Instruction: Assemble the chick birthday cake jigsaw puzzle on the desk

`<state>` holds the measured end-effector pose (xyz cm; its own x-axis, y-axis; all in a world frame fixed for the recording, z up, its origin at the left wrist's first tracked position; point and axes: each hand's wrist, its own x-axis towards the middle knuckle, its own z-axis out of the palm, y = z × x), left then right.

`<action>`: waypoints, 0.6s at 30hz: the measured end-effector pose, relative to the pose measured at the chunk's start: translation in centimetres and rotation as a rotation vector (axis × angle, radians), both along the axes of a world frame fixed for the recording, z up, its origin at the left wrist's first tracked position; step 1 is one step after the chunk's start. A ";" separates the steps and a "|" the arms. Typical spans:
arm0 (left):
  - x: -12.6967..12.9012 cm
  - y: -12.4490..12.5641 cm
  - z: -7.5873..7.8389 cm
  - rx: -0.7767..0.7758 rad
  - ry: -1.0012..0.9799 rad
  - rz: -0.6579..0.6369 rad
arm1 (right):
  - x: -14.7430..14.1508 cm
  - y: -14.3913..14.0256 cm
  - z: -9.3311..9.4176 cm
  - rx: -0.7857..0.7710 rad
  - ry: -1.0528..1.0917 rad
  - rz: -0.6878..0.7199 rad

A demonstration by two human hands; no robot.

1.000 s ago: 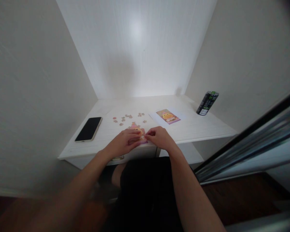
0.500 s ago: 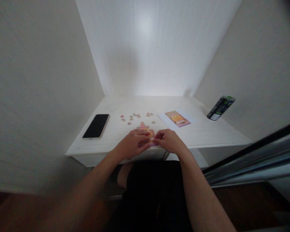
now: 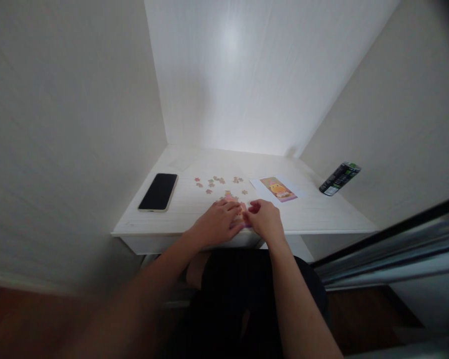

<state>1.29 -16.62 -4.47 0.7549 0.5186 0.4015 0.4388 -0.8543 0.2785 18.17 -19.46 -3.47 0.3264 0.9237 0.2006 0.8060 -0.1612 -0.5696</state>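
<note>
**Both hands working over a half-built puzzle at the bench's near edge**

The person is sitting close in to a small white bench (image 3: 314,212) tucked into an alcove, and the layout is doing its job. The partly assembled puzzle (image 3: 235,202), pink and orange, is lying right at the front edge where both hands can meet over it. The loose pieces (image 3: 217,181) are lying scattered just behind it, within easy reach, apart from one another so each can be seen. The reference picture (image 3: 278,189) is lying flat to the right, face up, near enough to glance at. The phone (image 3: 158,191) is sitting face down or dark at the left, and the dark can (image 3: 339,178) is standing well off to the right by the wall, both out of the working patch.

The left hand (image 3: 216,227) is lying low over the puzzle, fingers curled loosely and pressing down on it, seemingly steadying it; it is covering much of the picture. The right hand (image 3: 266,219) is touching the puzzle's right side with fingers drawn in together, thumb and forefinger looking pinched as if on a small piece, though the piece itself is too small and hidden for me to make out. The two hands are nearly touching at the fingertips.
</note>
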 end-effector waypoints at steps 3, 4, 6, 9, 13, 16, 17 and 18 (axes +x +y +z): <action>0.1 0.6 -0.1 0.033 0.056 0.012 | -0.9 -0.3 0.0 -0.008 -0.053 -0.098; 0.1 0.9 0.0 0.037 0.066 0.005 | -1.2 -0.3 0.0 -0.011 -0.054 -0.116; 0.2 1.6 0.0 0.038 0.066 -0.014 | -1.7 -0.5 0.0 -0.008 -0.041 -0.140; 0.3 2.3 0.1 0.038 0.046 -0.039 | -1.8 -0.5 -0.2 0.005 -0.007 -0.171; 0.3 2.8 -0.2 0.030 0.019 -0.054 | -1.4 -0.2 -0.7 0.012 0.066 -0.199; 0.2 2.9 -0.4 0.021 0.009 -0.065 | -1.1 0.1 -0.9 0.010 0.116 -0.222; 0.2 2.9 -0.4 0.018 0.005 -0.068 | -1.1 0.2 -0.9 0.009 0.133 -0.227; 0.1 2.9 -0.4 0.016 0.002 -0.071 | -1.1 0.2 -0.9 0.009 0.149 -0.230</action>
<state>1.43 -13.70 -4.91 0.7901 0.4575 0.4079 0.3776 -0.8875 0.2641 17.05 -19.21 -4.38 0.5537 0.8205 0.1421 0.6559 -0.3246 -0.6815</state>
